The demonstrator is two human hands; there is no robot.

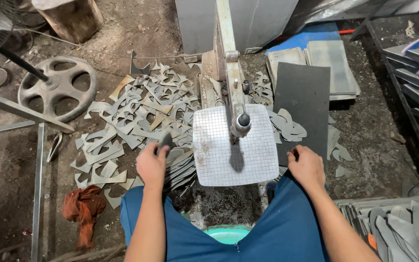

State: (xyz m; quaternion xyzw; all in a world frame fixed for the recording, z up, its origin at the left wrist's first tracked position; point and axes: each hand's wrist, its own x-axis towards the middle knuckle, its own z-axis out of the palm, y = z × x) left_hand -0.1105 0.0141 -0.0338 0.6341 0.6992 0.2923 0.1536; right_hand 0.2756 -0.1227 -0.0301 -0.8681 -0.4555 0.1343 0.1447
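Looking down at my lap, I sit before a small bandsaw with a pale, gridded square worktop (219, 145). My left hand (152, 166) rests on my left knee, its grip closed around a dark grey cut piece (165, 141) whose rounded tip pokes up past my fingers, just left of the worktop's edge. My right hand (308, 166) lies on my right knee, fingers curled loosely; I cannot tell whether it holds anything. It touches the lower edge of a dark rectangular sheet (302, 104) lying on the floor to the right of the worktop.

Between my hands stands the saw's upright arm with its round blade guide (241, 122), above the worktop's middle. Directly under my left hand is a stack of grey sheets (183, 167). Beyond it, pale grey offcuts (136, 114) cover the dirt floor. A spoked wheel (58, 88) lies far left, an orange rag (81, 208) near my left leg.

The held piece is flat, thin and charcoal-coloured.
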